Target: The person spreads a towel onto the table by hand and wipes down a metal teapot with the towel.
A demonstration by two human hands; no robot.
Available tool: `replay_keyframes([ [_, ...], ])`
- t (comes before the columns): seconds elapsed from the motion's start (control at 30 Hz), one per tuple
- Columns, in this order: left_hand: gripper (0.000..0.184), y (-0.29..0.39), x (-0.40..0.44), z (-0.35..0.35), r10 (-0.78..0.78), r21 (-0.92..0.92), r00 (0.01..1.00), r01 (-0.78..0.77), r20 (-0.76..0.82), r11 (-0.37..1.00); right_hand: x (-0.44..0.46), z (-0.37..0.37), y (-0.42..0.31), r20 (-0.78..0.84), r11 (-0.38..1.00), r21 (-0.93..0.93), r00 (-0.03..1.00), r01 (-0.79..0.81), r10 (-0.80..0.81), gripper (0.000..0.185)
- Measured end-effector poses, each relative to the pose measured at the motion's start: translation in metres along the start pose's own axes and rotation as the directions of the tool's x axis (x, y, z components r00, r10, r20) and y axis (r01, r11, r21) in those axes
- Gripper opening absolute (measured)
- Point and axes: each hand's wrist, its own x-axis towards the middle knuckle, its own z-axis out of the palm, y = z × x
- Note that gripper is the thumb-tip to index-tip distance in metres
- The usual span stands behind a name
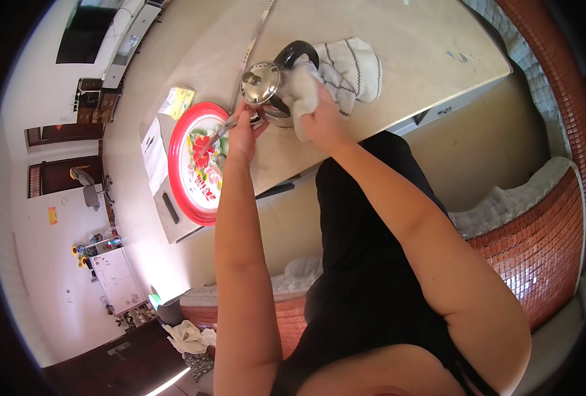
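A shiny metal teapot (260, 83) with a knobbed lid, a black handle (298, 51) and a long thin spout sits over the table near its front edge. My left hand (243, 135) is closed around the spout, close to the pot's body. My right hand (324, 122) grips a white cloth (301, 92) and presses it against the pot's side by the handle. Part of the pot's body is hidden behind the cloth and my hands. A white towel with dark stripes (359, 69) lies on the table just beyond my right hand.
A red-rimmed round tray (181, 191) with a flower pattern lies left of my left hand. Near it are a yellow-and-white packet (179, 102), white paper (153, 158) and a dark slim object (170, 208). The pale table (431, 39) has drawers along its front.
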Motion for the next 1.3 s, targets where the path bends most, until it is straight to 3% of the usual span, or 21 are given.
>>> replay_keyframes([
  [0.07, 0.037, -0.001, -0.002, 0.001, -0.004, -0.012, 1.000, 0.004, -0.018, 1.000, -0.012, -0.006, 0.034, 0.097, 0.972, -0.181, 0.981, -0.150, 0.169, 0.049],
  [0.17, 0.037, -0.006, -0.001, 0.004, 0.011, -0.057, 0.999, -0.014, -0.048, 0.998, 0.004, -0.021, -0.002, 0.229, 0.954, -0.070, 0.926, -0.291, 0.299, 0.052],
  [0.2, 0.037, -0.008, 0.001, 0.005, 0.020, -0.076, 0.998, -0.024, -0.060, 0.997, 0.006, -0.016, -0.008, 0.157, 0.987, -0.085, 0.977, -0.135, 0.147, 0.054],
  [0.27, 0.037, -0.015, 0.005, 0.009, 0.028, -0.188, 0.989, -0.056, -0.147, 0.981, 0.008, 0.001, -0.019, 0.024, 0.975, -0.141, 0.985, 0.174, -0.172, 0.057],
  [0.37, 0.035, -0.015, -0.002, 0.021, 0.023, -0.248, 0.964, -0.091, -0.266, 0.964, 0.009, 0.012, -0.038, 0.022, 0.952, -0.248, 0.984, 0.179, -0.179, 0.064],
  [0.43, 0.034, -0.014, -0.004, 0.025, 0.018, -0.229, 0.955, -0.089, -0.297, 0.969, 0.005, 0.010, -0.034, 0.055, 0.964, -0.222, 0.989, 0.146, -0.137, 0.069],
  [0.5, 0.032, -0.014, -0.004, 0.025, 0.026, -0.193, 0.952, -0.088, -0.305, 0.977, -0.010, 0.007, -0.030, 0.078, 0.965, -0.244, 0.994, 0.095, -0.078, 0.070],
  [0.6, 0.032, -0.014, 0.001, 0.022, 0.038, -0.159, 0.961, -0.084, -0.275, 0.984, -0.030, 0.001, -0.029, 0.104, 0.946, -0.288, 0.987, 0.146, -0.121, 0.068],
  [0.7, 0.026, -0.008, -0.006, 0.021, 0.054, -0.138, 0.977, -0.083, -0.207, 0.987, -0.015, 0.006, -0.028, 0.016, 0.939, -0.290, 0.981, 0.188, -0.192, 0.056],
  [0.8, 0.018, -0.003, -0.006, 0.021, 0.065, -0.124, 0.982, -0.088, -0.179, 0.988, 0.009, 0.006, -0.040, -0.024, 0.932, -0.339, 0.989, 0.131, -0.148, 0.044],
  [0.9, 0.018, -0.003, -0.007, 0.024, 0.066, -0.103, 0.979, -0.087, -0.194, 0.991, 0.022, 0.006, -0.029, -0.020, 0.898, -0.420, 0.988, 0.129, -0.151, 0.041],
  [1.07, 0.029, -0.008, -0.003, 0.022, 0.077, -0.121, 0.975, -0.104, -0.210, 0.987, -0.012, 0.000, -0.027, 0.003, 0.929, -0.351, 0.992, 0.118, -0.125, 0.038],
  [1.3, 0.018, 0.000, -0.010, 0.024, 0.075, -0.067, 0.982, -0.087, -0.172, 0.994, 0.024, 0.005, -0.041, -0.036, 0.940, -0.312, 0.987, 0.140, -0.158, 0.031],
])
